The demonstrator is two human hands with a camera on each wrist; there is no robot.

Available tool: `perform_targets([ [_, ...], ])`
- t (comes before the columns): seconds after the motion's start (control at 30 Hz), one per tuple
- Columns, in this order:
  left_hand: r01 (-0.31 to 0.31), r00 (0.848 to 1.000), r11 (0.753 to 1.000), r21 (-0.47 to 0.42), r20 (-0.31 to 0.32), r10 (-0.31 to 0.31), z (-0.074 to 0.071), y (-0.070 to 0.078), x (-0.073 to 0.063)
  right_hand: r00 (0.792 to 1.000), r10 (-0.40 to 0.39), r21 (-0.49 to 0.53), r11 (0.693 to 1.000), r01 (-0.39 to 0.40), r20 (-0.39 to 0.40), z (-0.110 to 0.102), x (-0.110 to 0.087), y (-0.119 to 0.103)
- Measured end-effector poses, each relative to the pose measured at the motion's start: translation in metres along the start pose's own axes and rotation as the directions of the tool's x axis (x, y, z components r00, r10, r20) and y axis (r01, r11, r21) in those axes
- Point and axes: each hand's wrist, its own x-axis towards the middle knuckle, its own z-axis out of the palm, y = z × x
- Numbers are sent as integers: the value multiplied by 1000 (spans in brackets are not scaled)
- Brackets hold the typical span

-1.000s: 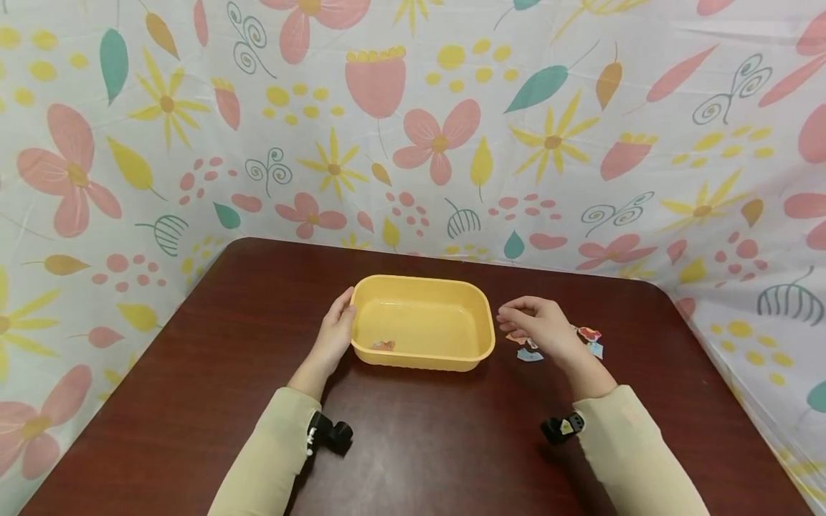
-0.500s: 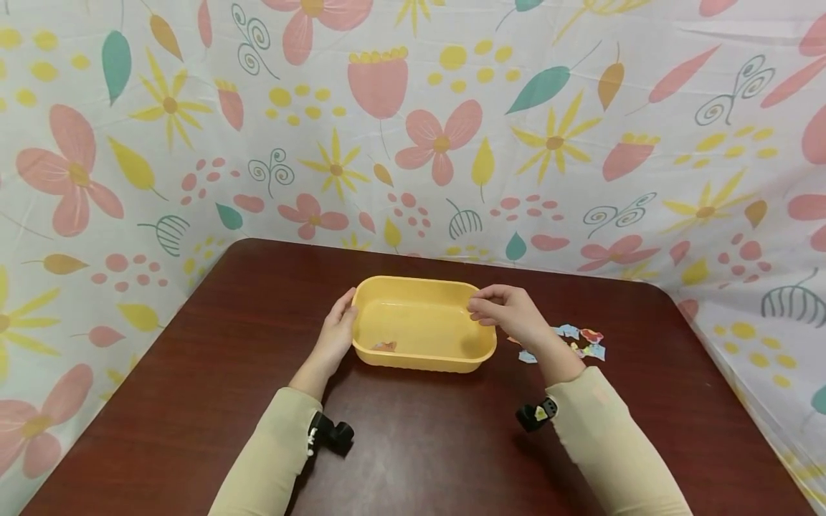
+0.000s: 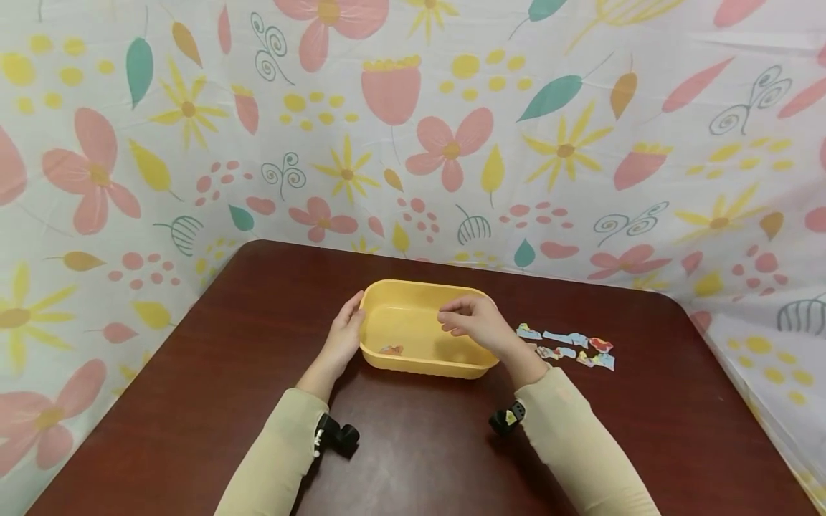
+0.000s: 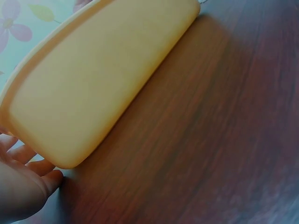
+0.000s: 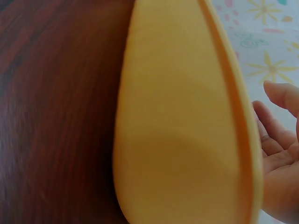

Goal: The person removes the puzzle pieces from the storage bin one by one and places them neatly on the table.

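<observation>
A yellow rectangular basin (image 3: 413,326) with rounded corners stands on the dark table. My left hand (image 3: 342,333) touches its left end from outside, fingers along the outer wall in the left wrist view. Over the basin's right part hovers my right hand (image 3: 474,319), its fingers loosely bent. The right wrist view shows its thumb (image 5: 282,98) apart from the fingers, with nothing visible between them. A small orange-brown scrap (image 3: 391,350) lies on the basin floor near the front left. The right hand and forearm hide part of the basin's right end.
To the right of the basin, several flat, irregular, colourful scraps lie in two rough rows, among them a light blue one (image 3: 529,332) and a red one (image 3: 601,345). The dark wooden table (image 3: 413,444) meets a flower-printed cloth (image 3: 439,201) behind.
My right hand has moved left from beside the scraps, across the basin's right rim, to over its inside. The left hand stays at the basin's left end. The head view has shifted slightly.
</observation>
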Motion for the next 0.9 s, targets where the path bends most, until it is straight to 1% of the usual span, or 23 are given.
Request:
perform_targets([
  [0.03, 8, 1000, 1000, -1, 2, -8, 0, 4, -2, 1000, 2, -1, 1000, -2, 12, 3, 0, -4],
  [0.17, 33, 999, 999, 4, 11, -33, 0, 19, -11, 999, -5, -24, 1000, 6, 40, 18, 9, -4],
  [0.23, 34, 999, 999, 7, 19, -34, -1, 27, -15, 999, -10, -40, 999, 12, 49, 25, 13, -5],
  [0.27, 31, 999, 1000, 4, 19, -31, -1, 24, -13, 999, -16, -47, 999, 18, 50, 27, 17, -1],
  [0.47, 25, 1000, 1000, -8, 5, -25, -4, 4, 2, 996, -45, -93, 994, 53, 82, 41, 23, -7],
  [0.63, 10, 1000, 1000, 10, -16, -10, -2, 0, 4, 993, -81, -150, 984, 93, 84, 53, 30, -4],
  [0.77, 5, 1000, 1000, 9, -22, -5, 0, 0, 3, 992, -93, -183, 977, 107, 85, 60, 35, 1],
  [0.9, 5, 1000, 1000, 7, -19, -5, 1, 0, 2, 992, -74, -207, 974, 93, 99, 64, 34, 3],
])
